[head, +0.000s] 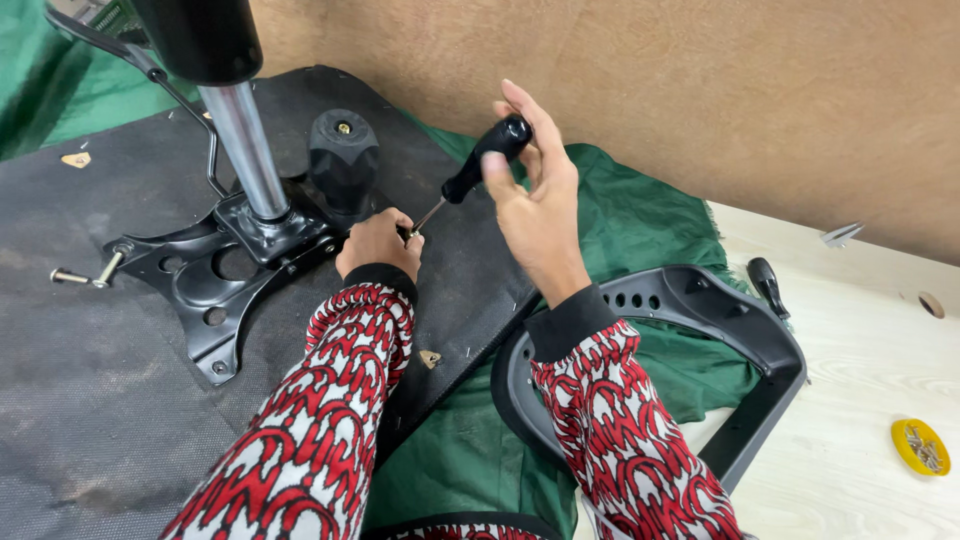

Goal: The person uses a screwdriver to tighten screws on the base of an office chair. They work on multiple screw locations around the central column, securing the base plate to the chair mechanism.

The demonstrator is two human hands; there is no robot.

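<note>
- The screwdriver [468, 175] is slanting down from upper right to lower left above the upturned seat base [90, 400], its tip meeting the black metal plate [205, 285] near that plate's right edge.
- The right hand [535, 190] is wrapping its fingers around the black handle, thumb pressing on the front; the grip is closed on the tool.
- The left hand [380, 243] is curling its fingers narrowly around the shaft tip, seemingly steadying a screw there; the screw itself is hidden, so I cannot tell.
- Handling, as a judgement: the tool is looking light and stiff, with a bulbous handle that is giving good purchase; taking it by the handle is best, since the thin shaft is likely slippery.
- The plate is appearing rigid and heavy, with a shiny gas cylinder [245, 150] rising from it and a black knob [343, 150] standing just beside.
- One loose bolt [68, 276] is lying left of the plate.
- One black armrest frame [700, 340] is resting on the green cloth [640, 220] to the right.
- A second black handle [768, 285] is lying just beyond the frame, on the pale wooden floor [850, 300].
- One yellow dish [920, 447] is holding several small screws, too small for counting.
- Counted: two hands, two patterned red sleeves, one screwdriver in use.
</note>
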